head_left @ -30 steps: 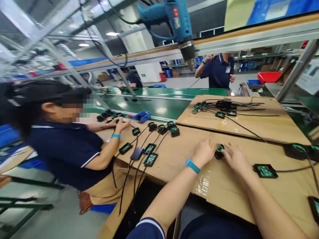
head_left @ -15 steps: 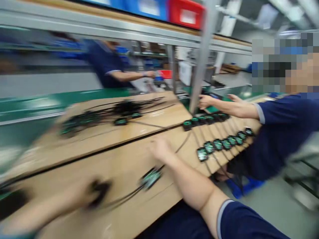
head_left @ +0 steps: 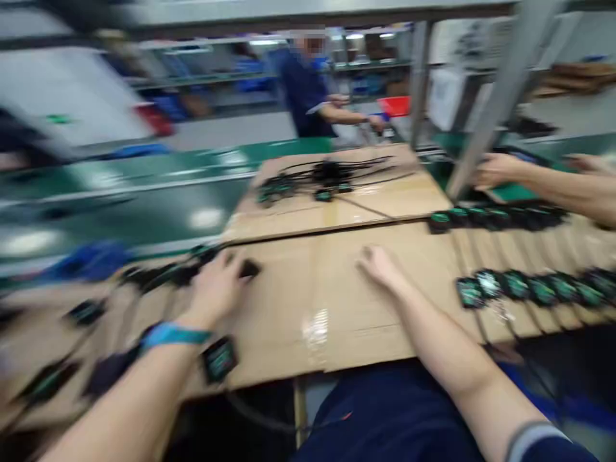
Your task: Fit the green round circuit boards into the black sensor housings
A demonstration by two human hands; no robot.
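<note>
My left hand (head_left: 219,282), blurred, is at the left part of the cardboard worktop (head_left: 283,301), its fingers closed around a small black block-like piece (head_left: 249,269). Just beyond and left of it runs a row of black cabled housings (head_left: 178,273). Near my left forearm, at the front edge, lies a square black unit with a green circuit board (head_left: 220,359); its cable hangs over the edge. My right hand (head_left: 380,266) is over the bare cardboard in the middle, fingers bent and apart, with nothing visible in them.
On the right stand two rows of black units with green boards (head_left: 517,284), cables trailing off the front. A tangle of cabled units (head_left: 327,176) lies on the rear cardboard. A metal post (head_left: 491,115) rises at right. A co-worker's hand (head_left: 500,170) is beside it; another person (head_left: 305,90) stands behind.
The view has swung left. My left hand has moved forward to the left row with the black piece. The board unit and cable between my hands are no longer there.
</note>
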